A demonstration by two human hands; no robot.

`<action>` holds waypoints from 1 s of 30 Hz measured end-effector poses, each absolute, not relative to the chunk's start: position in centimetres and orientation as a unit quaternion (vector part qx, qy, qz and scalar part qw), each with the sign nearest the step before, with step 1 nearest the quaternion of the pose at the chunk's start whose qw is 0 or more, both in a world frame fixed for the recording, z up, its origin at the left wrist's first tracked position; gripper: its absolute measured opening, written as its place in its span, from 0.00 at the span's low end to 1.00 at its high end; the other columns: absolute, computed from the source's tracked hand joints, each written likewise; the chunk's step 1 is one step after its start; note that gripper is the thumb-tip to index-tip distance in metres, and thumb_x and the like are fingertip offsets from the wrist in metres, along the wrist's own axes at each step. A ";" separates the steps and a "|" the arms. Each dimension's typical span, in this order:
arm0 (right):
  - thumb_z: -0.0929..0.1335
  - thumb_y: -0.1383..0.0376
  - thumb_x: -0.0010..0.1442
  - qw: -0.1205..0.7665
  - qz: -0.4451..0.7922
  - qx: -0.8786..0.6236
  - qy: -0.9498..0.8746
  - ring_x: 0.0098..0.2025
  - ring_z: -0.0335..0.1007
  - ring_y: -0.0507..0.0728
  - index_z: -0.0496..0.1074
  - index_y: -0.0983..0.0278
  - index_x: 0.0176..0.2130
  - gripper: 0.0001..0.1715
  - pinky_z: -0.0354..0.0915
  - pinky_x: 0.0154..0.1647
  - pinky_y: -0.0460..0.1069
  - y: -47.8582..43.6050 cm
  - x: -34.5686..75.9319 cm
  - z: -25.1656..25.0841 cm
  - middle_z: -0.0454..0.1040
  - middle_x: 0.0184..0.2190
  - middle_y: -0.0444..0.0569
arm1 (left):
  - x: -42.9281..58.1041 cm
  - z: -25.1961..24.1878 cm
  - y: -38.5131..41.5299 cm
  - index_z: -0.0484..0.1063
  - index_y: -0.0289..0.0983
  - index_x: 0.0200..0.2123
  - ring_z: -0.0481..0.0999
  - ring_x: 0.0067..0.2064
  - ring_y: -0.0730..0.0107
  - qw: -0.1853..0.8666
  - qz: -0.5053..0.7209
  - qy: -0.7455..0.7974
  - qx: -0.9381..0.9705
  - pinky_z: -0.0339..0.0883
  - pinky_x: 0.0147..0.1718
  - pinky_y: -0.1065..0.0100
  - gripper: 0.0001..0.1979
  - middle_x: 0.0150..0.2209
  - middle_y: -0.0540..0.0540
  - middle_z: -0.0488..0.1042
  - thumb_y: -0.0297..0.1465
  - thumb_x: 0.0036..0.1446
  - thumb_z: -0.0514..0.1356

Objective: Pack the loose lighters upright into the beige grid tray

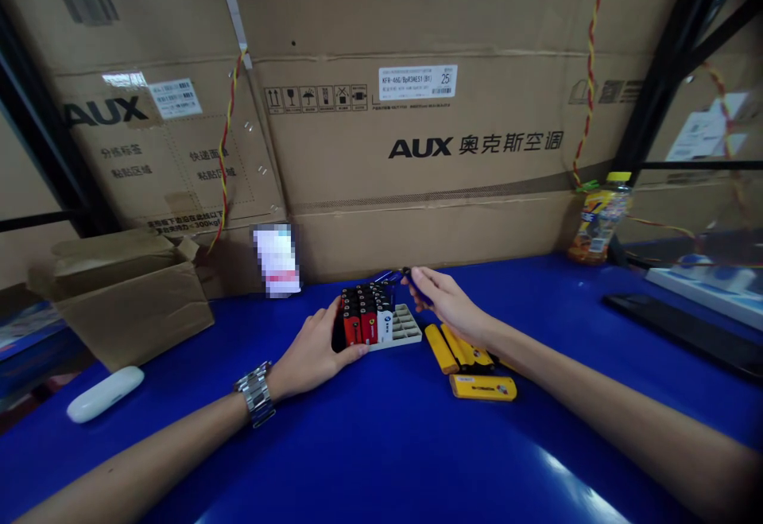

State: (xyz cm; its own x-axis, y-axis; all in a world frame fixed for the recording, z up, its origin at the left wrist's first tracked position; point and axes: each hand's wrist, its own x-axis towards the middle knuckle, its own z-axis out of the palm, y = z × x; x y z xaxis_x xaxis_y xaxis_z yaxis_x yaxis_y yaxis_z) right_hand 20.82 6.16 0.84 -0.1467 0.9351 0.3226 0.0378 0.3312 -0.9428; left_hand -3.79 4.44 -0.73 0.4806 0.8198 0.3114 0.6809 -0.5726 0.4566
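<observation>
Several lighters [361, 324], red, dark red and white with black tops, stand upright in a white compartment tray [407, 331]. My left hand [311, 353] is closed around the left side of this block, thumb along the front and fingers behind. At the tray's back right, my right hand [448, 301] pinches a dark blue lighter [420, 289], tilted and partly hidden by the fingers. Just behind the block, more blue lighters [389, 277] show in part. Below my right hand, several yellow lighters [482, 387] lie flat on the blue table; my forearm hides some of them.
An opened cardboard box [149, 293] and a white case [106, 393] are at the left. A lit phone [277, 262] leans against the large carton [477, 190]. At the right are a drink bottle [599, 220], a black phone-like slab [685, 331] and a white power strip [709, 292].
</observation>
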 end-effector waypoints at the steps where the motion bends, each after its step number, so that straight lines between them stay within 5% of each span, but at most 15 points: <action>1: 0.66 0.52 0.56 0.524 0.402 -0.392 -0.640 0.26 0.60 0.50 0.67 0.63 0.31 0.16 0.60 0.28 0.47 6.2 20.9 0.8 0.66 0.26 0.44 | -3.8 -0.8 4.5 0.47 0.39 0.62 0.66 0.54 0.46 0.137 0.256 0.438 0.851 0.60 0.50 0.46 0.40 0.56 0.37 0.65 0.48 0.52 0.58; 6: 0.70 0.58 0.52 0.505 0.296 -0.416 -0.696 0.27 0.62 0.51 0.71 0.63 0.31 0.10 0.60 0.31 0.49 6.3 21.3 0.9 0.68 0.26 0.44 | -3.7 -0.7 4.6 0.48 0.40 0.62 0.68 0.52 0.47 0.143 0.257 0.431 0.853 0.61 0.49 0.46 0.39 0.55 0.37 0.66 0.47 0.52 0.59; 15: 0.68 0.61 0.54 0.473 0.357 -0.374 -0.713 0.24 0.69 0.52 0.67 0.63 0.35 0.10 0.66 0.29 0.50 5.9 21.0 0.7 0.73 0.24 0.45 | -3.7 -0.6 4.7 0.48 0.41 0.62 0.68 0.53 0.48 0.145 0.253 0.431 0.854 0.60 0.50 0.47 0.39 0.54 0.38 0.67 0.47 0.52 0.59; 22: 0.66 0.61 0.57 0.440 0.277 -0.415 -0.747 0.24 0.70 0.53 0.70 0.63 0.38 0.10 0.65 0.28 0.50 6.5 20.8 0.2 0.74 0.22 0.45 | -3.6 -0.6 4.5 0.49 0.38 0.62 0.68 0.52 0.48 0.139 0.251 0.436 0.853 0.61 0.49 0.48 0.39 0.54 0.36 0.67 0.47 0.51 0.59; 30: 0.62 0.58 0.62 0.343 0.091 -0.411 -0.840 0.18 0.61 0.49 0.69 0.62 0.19 0.23 0.55 0.23 0.48 6.9 21.7 2.3 0.70 0.16 0.43 | -3.7 -0.7 4.5 0.49 0.36 0.62 0.68 0.52 0.48 0.130 0.251 0.438 0.853 0.61 0.49 0.48 0.41 0.54 0.35 0.66 0.49 0.51 0.59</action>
